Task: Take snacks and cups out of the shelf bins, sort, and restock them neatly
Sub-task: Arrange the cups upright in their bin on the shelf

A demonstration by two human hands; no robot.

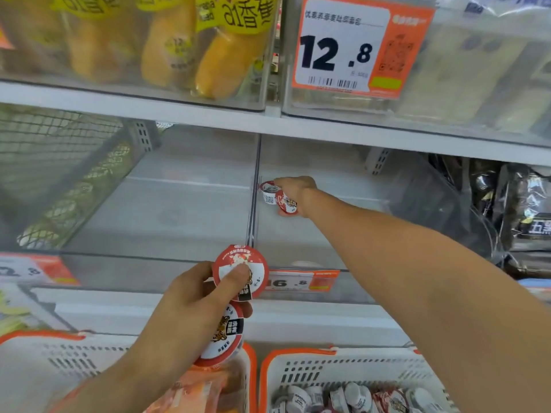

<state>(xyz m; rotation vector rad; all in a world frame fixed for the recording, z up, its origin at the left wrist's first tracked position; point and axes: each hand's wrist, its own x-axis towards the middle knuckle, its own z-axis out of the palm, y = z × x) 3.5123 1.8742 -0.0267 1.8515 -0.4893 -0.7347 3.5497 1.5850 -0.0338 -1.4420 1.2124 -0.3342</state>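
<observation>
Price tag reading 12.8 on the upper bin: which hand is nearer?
Right. The right hand is deep in the bin below the 12.8 price tag, holding cups; the left hand is lower, gripping two cups.

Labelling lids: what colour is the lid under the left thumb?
Red and white round foil lid, head view.

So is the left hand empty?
No, the left hand holds two red-lidded cups, thumb pressed on the upper lid.

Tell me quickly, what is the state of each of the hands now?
Left hand: holding two red-lidded cups.
Right hand: holding one cup deep in the clear bin, beside another cup.
</observation>
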